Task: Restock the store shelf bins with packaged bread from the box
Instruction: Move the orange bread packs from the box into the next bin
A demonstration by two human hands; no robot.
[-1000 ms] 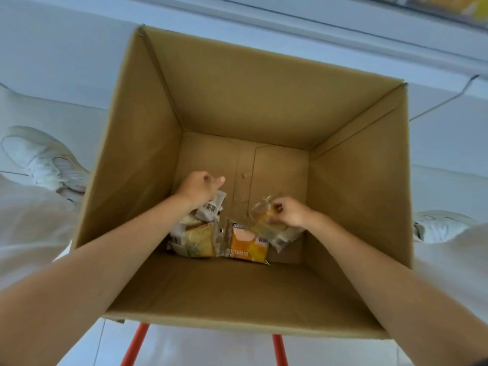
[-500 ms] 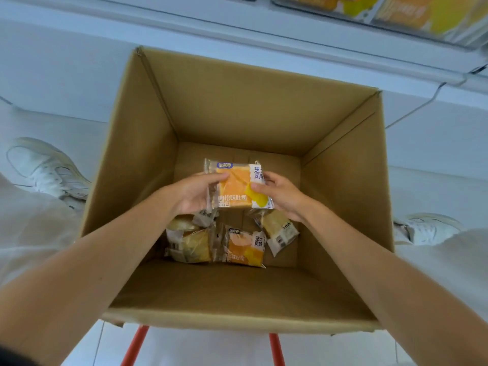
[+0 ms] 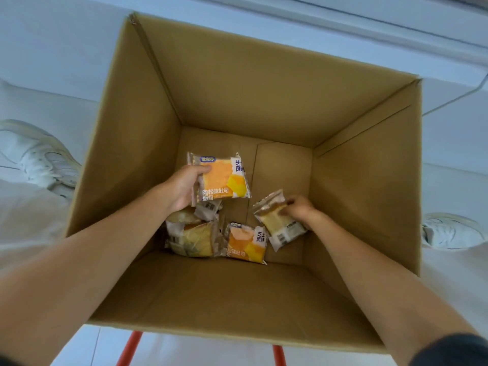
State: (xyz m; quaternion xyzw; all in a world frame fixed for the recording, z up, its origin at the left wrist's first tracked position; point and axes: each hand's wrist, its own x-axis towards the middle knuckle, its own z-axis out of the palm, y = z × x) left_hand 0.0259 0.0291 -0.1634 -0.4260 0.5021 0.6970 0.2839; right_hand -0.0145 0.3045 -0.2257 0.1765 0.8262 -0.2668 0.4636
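Head view: orange, label-up bread packet point(image 3: 224, 178) in left hand point(image 3: 184, 187).

Cardboard box point(image 3: 264, 88): 1. Orange bread packets: 2, namely the upper orange packet point(image 3: 224, 178) and the lower orange packet point(image 3: 245, 244). Clear bread packets: 1 right clear packet point(image 3: 277, 225), plus a left heap point(image 3: 190, 239) of at least 2, whose exact number cannot be told through the overlap. Hands: 2, the left hand point(image 3: 184, 186) and the right hand point(image 3: 298, 208). White shoes: 2, the left shoe point(image 3: 39, 157) and the right shoe point(image 3: 449, 231). Red legs point(image 3: 129, 350) below the box: 2.
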